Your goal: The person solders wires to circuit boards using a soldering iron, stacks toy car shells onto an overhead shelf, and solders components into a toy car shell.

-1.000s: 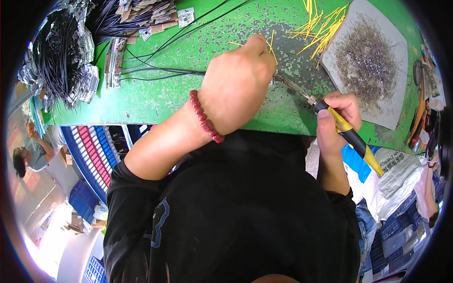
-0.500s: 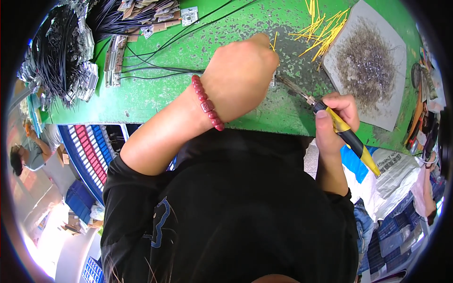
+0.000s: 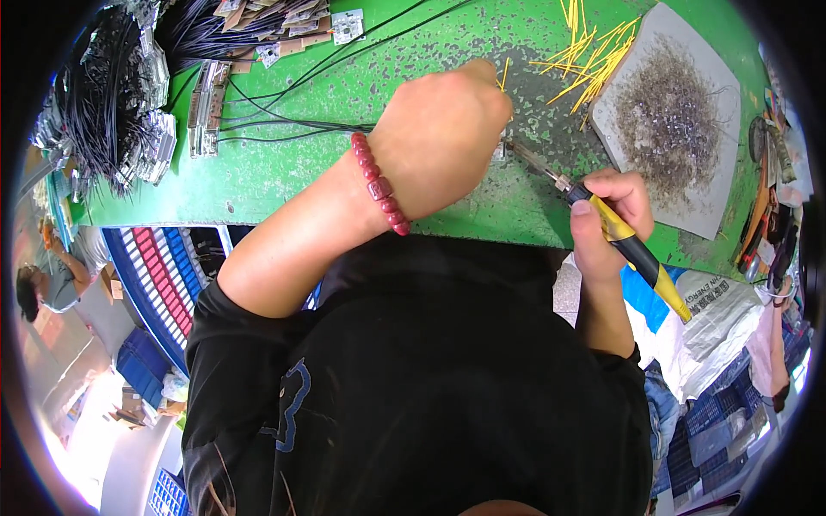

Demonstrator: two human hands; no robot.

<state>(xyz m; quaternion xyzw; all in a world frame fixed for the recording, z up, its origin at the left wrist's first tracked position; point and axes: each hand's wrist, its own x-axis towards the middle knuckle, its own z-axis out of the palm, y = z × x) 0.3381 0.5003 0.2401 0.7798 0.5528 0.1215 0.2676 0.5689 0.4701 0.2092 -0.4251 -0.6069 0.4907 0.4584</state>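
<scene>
My right hand (image 3: 615, 215) grips a yellow and black soldering iron (image 3: 641, 255) with its thumb and fingers. The iron's metal tip points up and left, close to a small silvery piece (image 3: 499, 151) at the edge of my left hand (image 3: 443, 142). That left hand is closed, its back turned up, so its fingertips and whatever they hold are mostly hidden. A thin yellow strip (image 3: 505, 72) shows just beyond its fingers. Black cables (image 3: 297, 131) run from the left to beneath my left wrist, which wears a red bead bracelet (image 3: 379, 189).
The worn green bench (image 3: 284, 185) carries loose yellow strips (image 3: 602, 64) and a grey board (image 3: 723, 146) covered in dark residue. Bundled black cables with metal parts (image 3: 107, 103) lie at the far left, beside a stack of metal pieces (image 3: 206, 107). Tools (image 3: 761, 193) sit at the right edge.
My left hand has shifted very slightly to the right. The soldering iron stays almost where it was, its tip still beside the small silvery piece.
</scene>
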